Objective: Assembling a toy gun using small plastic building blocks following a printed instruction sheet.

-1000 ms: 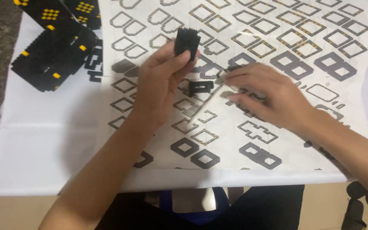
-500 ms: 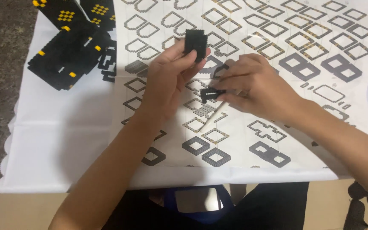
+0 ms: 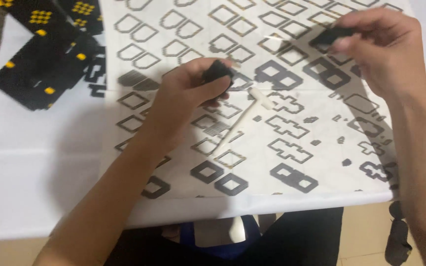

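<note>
- Head view: left hand [image 3: 183, 106] low over the white printed sheet covered in black block-shaped outlines [image 3: 292, 88], fingers closed round a small black block piece [image 3: 217, 72] at the fingertips
- Right hand [image 3: 378, 54] raised at upper right, well apart from the left, thumb and fingers pinched on a second dark flat piece [image 3: 332, 35]; blurred, so exact grip unclear
- White T-shaped plastic tool [image 3: 245, 118] lying loose on the sheet, just beside the left hand, untouched by either hand
- Risk, as a judgement: small piece in the left fingertips held only by a light pinch, likely to slip and drop among the printed shapes, hard to spot against the black pattern
- Further risk: left wrist close enough to nudge the loose tool or the tiny black bits [image 3: 315, 143] scattered on the sheet toward the near edge
- Around: stack of black assembled block panels with yellow dots [image 3: 40, 64] at upper left, partly on the white cloth [image 3: 35, 187], well clear of both hands
- In the way: nothing between the two hands except the tool and open sheet
</note>
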